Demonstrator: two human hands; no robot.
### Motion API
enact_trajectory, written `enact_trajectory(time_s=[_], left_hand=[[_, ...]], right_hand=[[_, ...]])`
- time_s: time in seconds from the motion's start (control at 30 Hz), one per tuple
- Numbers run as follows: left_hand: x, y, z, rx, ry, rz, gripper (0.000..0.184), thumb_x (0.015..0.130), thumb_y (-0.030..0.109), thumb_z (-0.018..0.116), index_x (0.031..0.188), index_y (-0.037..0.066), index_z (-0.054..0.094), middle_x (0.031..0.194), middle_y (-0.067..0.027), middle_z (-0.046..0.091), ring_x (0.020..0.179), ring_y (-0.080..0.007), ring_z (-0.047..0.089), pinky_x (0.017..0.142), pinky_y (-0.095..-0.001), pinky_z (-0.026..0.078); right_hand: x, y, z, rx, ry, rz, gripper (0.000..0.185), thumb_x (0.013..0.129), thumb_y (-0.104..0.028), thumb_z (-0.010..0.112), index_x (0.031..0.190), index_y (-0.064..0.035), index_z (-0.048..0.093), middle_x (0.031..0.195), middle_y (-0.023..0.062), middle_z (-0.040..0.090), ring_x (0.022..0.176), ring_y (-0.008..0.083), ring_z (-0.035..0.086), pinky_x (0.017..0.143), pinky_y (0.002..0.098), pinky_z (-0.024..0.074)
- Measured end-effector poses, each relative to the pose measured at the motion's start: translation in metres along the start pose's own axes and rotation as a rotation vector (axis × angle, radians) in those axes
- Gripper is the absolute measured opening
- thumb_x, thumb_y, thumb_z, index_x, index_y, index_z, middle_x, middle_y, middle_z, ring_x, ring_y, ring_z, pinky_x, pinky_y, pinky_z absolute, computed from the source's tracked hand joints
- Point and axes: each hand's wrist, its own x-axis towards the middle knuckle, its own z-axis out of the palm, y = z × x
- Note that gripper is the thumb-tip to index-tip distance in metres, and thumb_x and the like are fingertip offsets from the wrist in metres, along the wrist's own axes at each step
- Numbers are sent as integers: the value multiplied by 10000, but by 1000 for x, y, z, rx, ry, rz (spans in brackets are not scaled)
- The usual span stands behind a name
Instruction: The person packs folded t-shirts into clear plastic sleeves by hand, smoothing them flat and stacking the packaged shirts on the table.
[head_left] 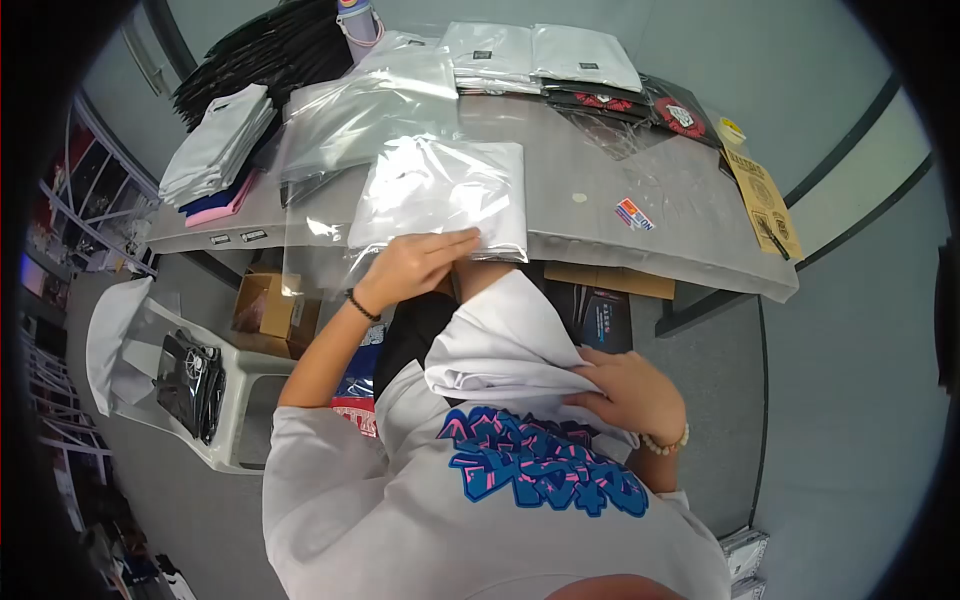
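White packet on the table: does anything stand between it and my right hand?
Yes, in this view: white cloth lies between the right hand and the white packet. The left hand also overlaps the packet's near edge.

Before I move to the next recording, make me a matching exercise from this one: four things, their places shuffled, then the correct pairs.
Things
1. Left hand
2. Right hand
3. Purple bottle
4. Brown printed sheet

Places
A. At the right end of the table
B. At the near edge of the wrapped white garment
C. Beside the black stack at the back
D. On the white cloth

Pairs: 1-B, 2-D, 3-C, 4-A
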Motion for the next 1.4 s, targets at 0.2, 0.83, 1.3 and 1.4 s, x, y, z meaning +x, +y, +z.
enact_trajectory(time_s=[0.2, 0.83, 1.3, 1.4], left_hand=[[-3, -4, -39, -45, 73, -217, 568, 713, -1, 569, 1262, 140, 541, 1257, -22, 564, 968, -218, 627, 739, -306, 541], [56, 63, -60, -383, -623, 301, 755, 622, -35, 602, 1343, 118, 436, 1344, -79, 480, 880, -286, 635, 764, -377, 515], [136, -50, -100, 449, 467, 83, 755, 666, -120, 485, 1370, 146, 422, 1356, -81, 472, 949, -320, 604, 754, -383, 508], [103, -7, -66, 239, 408, 193, 828, 583, -154, 518, 1374, 68, 411, 1388, -106, 444, 922, -287, 612, 645, -356, 500]], right_hand=[[23, 8, -2, 128, -19, -194, 315, 773, -254, 667, 1028, -69, 650, 1030, 102, 621, 814, 323, 626, 677, 376, 497], [-60, 51, -77, 434, -225, -644, 314, 822, -164, 588, 1072, 12, 660, 1050, 196, 613, 801, 339, 631, 689, 342, 506], [-28, 77, -41, 756, -220, -686, 346, 805, -227, 693, 956, 82, 664, 928, 236, 652, 777, 339, 665, 668, 352, 516], [-18, 74, -35, 710, -149, -512, 286, 777, -190, 706, 914, 56, 659, 965, 237, 644, 811, 351, 658, 678, 350, 508]])
